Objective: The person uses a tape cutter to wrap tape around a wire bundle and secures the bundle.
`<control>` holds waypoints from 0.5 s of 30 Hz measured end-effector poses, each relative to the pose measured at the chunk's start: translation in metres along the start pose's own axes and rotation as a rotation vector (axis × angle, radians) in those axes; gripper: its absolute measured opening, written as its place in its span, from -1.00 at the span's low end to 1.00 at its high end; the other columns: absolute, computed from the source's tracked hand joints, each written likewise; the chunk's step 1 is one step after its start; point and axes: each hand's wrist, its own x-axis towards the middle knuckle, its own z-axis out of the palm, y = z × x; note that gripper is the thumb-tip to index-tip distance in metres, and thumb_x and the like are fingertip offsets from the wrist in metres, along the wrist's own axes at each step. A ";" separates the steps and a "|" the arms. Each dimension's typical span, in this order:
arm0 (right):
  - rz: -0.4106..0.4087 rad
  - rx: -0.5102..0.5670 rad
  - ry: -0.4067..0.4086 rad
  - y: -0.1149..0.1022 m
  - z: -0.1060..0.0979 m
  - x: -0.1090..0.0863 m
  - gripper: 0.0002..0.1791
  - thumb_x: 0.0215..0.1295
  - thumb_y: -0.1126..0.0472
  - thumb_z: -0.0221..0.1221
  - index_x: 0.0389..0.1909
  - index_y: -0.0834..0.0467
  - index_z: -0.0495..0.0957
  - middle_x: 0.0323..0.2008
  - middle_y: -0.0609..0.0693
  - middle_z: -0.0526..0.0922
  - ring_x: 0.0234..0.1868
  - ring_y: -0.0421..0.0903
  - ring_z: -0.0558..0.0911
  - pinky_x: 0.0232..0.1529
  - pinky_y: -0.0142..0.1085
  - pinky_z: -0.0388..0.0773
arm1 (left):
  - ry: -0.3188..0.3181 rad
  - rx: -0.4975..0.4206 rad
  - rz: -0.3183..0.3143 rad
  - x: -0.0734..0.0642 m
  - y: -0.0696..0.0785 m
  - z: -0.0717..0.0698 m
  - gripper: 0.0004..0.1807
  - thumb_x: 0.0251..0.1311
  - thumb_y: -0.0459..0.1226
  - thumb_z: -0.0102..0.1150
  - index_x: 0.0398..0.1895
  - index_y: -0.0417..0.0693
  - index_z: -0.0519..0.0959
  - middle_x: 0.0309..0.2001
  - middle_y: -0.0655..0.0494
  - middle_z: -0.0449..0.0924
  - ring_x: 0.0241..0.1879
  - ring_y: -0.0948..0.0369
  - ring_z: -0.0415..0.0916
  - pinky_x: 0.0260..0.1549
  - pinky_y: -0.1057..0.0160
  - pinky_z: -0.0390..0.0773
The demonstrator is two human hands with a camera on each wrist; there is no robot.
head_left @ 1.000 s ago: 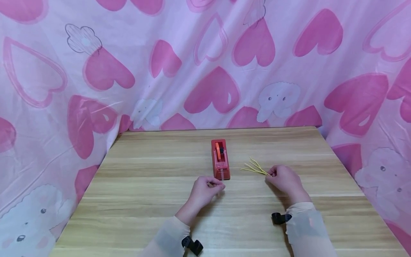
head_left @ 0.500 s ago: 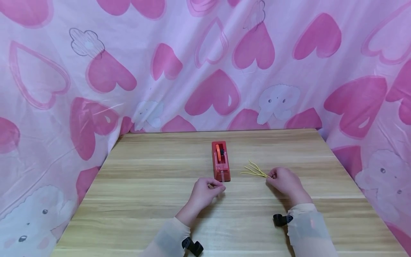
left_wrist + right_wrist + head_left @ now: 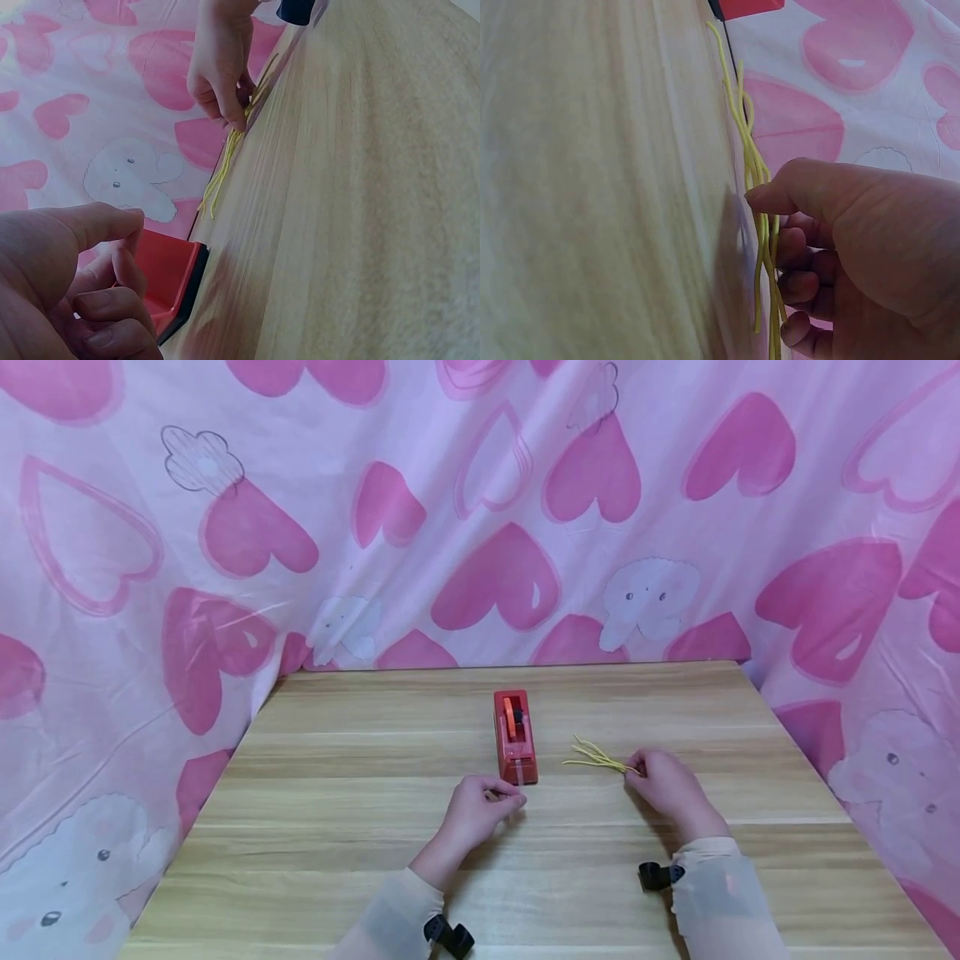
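A red tape dispenser (image 3: 516, 739) with an orange-cored roll stands on the table. A short strip of clear tape (image 3: 520, 768) hangs at its front end. My left hand (image 3: 477, 810) is just in front of it, thumb and index finger pinched together at the tape's end; the tape between them is too small to see well. To the right, my right hand (image 3: 669, 787) pinches a bundle of thin yellow cords (image 3: 596, 757) between thumb and fingers. In the right wrist view the cords (image 3: 754, 161) stick out past both sides of the grip, their far ends fanned loosely.
The wood-grain table (image 3: 337, 827) reaches back to a pink heart-patterned curtain (image 3: 495, 568), which also hangs along both sides. Each sleeve carries a black wrist camera, one on the left (image 3: 449, 935) and one on the right (image 3: 660, 875).
The right hand has shifted very slightly, and the yellow cords' free ends lie closer together than before. The left hand and the dispenser hold their places; the whole head view has dipped a little.
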 end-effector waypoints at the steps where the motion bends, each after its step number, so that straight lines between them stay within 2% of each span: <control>1: -0.015 -0.011 0.019 0.000 0.001 0.000 -0.92 0.27 0.27 0.24 -0.29 0.21 0.64 -0.40 0.01 0.58 -0.36 -0.06 0.47 -0.28 -0.17 0.40 | 0.000 0.001 0.002 0.000 0.000 0.000 -0.90 0.27 -0.16 0.42 -0.27 0.03 0.79 -0.40 0.17 0.67 -0.46 0.22 0.50 -0.50 0.26 0.51; 5: -0.060 -0.058 0.087 0.001 0.004 -0.001 -0.96 0.22 0.30 0.30 -0.34 0.20 0.66 -0.35 0.06 0.55 -0.25 0.03 0.48 -0.14 -0.02 0.38 | 0.000 0.004 -0.002 0.000 0.001 0.000 -0.90 0.27 -0.17 0.43 -0.28 0.03 0.79 -0.39 0.17 0.66 -0.46 0.22 0.50 -0.50 0.26 0.51; 10: -0.048 -0.044 0.088 0.000 0.003 0.001 -0.97 0.27 0.28 0.27 -0.32 0.17 0.65 -0.35 0.04 0.61 -0.20 0.10 0.55 0.00 0.21 0.26 | -0.004 0.000 -0.010 0.001 0.001 -0.001 -0.90 0.28 -0.15 0.42 -0.28 0.04 0.79 -0.39 0.17 0.67 -0.45 0.21 0.51 -0.48 0.26 0.51; 12: -0.043 -0.031 0.082 0.000 0.002 0.002 -0.97 0.30 0.28 0.25 -0.30 0.17 0.63 -0.37 0.00 0.65 -0.22 0.08 0.57 0.03 0.22 0.23 | -0.006 0.000 -0.010 0.001 0.001 -0.001 -0.90 0.28 -0.15 0.42 -0.27 0.04 0.79 -0.38 0.17 0.67 -0.45 0.21 0.51 -0.48 0.26 0.51; 15: -0.033 -0.011 0.061 0.001 0.002 0.003 -0.95 0.34 0.27 0.23 -0.26 0.17 0.63 -0.39 -0.03 0.67 -0.26 0.03 0.57 0.00 0.13 0.26 | -0.008 0.000 -0.011 0.001 0.001 0.000 -0.90 0.28 -0.16 0.42 -0.28 0.03 0.79 -0.39 0.17 0.67 -0.45 0.21 0.51 -0.48 0.26 0.52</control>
